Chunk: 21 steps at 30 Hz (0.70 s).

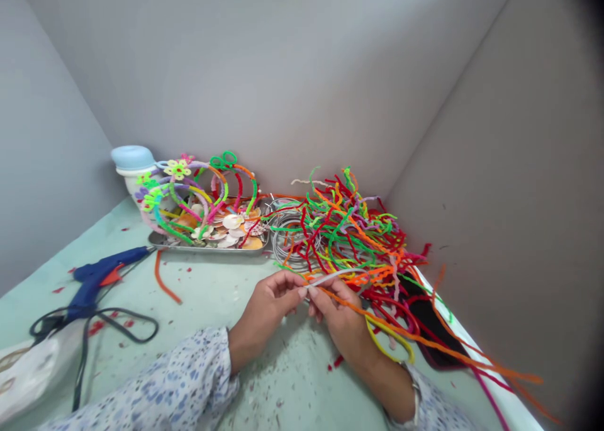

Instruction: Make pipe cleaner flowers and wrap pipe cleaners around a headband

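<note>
My left hand (271, 302) is closed, its thumb and forefinger pinching the near end of a thin pale grey band (337, 276). Right against it, my right hand (342, 314) is closed too, pinching at the same end. A long orange pipe cleaner (425, 338) runs from between the fingertips, over my right wrist and off to the right. Whether it is wound round the band, I cannot make out. Just beyond the hands lies a tangled heap of colourful pipe cleaners (349, 229), with coiled grey wire (287, 242) at its left side.
A metal tray (212, 250) holds seashells, with pipe-cleaner-wrapped headbands (217, 173) standing over it. Behind is a white bottle with a blue lid (133, 158). A blue glue gun (89, 286) with a looped black cord lies left. A dark flat object (438, 330) lies right. Walls enclose the table.
</note>
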### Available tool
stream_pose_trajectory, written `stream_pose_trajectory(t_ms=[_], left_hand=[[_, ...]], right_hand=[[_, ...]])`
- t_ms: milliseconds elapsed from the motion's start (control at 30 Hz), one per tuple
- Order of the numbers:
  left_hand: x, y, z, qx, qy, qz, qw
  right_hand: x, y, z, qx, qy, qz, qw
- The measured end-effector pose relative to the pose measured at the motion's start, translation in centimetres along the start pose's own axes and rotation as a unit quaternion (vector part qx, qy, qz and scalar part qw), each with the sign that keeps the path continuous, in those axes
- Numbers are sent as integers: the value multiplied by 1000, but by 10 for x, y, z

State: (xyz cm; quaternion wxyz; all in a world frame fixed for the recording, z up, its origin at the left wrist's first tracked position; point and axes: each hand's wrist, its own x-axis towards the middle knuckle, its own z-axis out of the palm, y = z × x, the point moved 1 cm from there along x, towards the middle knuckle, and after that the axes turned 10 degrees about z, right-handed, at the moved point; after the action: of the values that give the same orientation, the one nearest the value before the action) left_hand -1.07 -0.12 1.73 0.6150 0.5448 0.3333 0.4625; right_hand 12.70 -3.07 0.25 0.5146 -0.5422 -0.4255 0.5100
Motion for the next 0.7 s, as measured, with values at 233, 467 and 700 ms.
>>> stream_pose_trajectory(t_ms=[233,467,700], left_hand=[[0,2,1,16,13,8,1000],[-1,3,2,14,23,22,999],[-1,3,1,14,35,24,999]], right_hand=[[0,9,-2,-73,11,-55,996],[-5,4,-2,-163,32,-117,979],[-10,-1,1,-254,70,-193,945]])
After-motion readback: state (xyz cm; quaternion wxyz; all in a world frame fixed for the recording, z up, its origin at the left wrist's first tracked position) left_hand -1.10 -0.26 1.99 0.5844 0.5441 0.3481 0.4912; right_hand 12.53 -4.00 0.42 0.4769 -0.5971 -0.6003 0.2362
